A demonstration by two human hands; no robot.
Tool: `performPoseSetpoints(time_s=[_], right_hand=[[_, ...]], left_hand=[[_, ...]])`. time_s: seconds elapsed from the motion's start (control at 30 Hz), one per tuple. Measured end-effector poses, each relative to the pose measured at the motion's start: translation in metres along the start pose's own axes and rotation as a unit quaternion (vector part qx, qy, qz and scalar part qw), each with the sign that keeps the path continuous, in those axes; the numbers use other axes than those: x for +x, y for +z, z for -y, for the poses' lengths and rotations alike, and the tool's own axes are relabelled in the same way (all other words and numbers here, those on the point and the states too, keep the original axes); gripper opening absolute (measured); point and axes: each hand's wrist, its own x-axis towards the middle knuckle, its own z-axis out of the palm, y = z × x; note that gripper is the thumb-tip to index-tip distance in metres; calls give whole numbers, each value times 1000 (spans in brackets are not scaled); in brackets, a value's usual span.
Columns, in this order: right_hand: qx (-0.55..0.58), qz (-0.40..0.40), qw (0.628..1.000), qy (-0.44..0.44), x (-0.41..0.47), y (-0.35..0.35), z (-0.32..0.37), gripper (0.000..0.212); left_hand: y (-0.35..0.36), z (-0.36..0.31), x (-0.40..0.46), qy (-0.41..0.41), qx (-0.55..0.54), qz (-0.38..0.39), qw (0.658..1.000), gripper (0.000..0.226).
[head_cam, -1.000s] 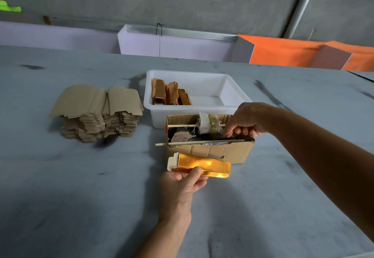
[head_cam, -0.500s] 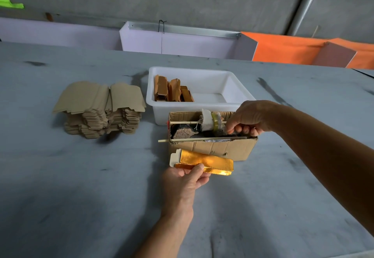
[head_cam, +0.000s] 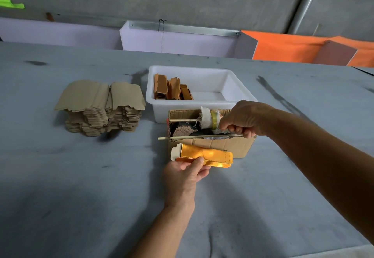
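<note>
Pinching gold carton (head_cam: 210, 154) — left hand (head_cam: 186, 174) | right hand (head_cam: 242, 118) grips roller (head_cam: 208, 119) (both as before)

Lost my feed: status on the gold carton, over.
Left hand pinches gold carton, just before cardboard box. Right hand grips cloth roller inside box. Nothing between carton and roller but the box wall.

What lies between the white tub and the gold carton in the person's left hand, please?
The head view shows an open cardboard box between the white tub and the gold carton; the right hand grips a cloth-wrapped roller over it.
</note>
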Motion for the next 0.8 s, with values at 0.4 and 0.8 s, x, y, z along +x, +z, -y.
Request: performPoseSetpoints(time_s=[0.4,0.8], right_hand=[[107,-16,994,2,-10,12,-5,29],[184,-39,982,-1,-16,22,-15,20]], left_hand=[[7,1,2,25,-4,2,1000,14],[11,5,3,25,-7,-19,999,11]])
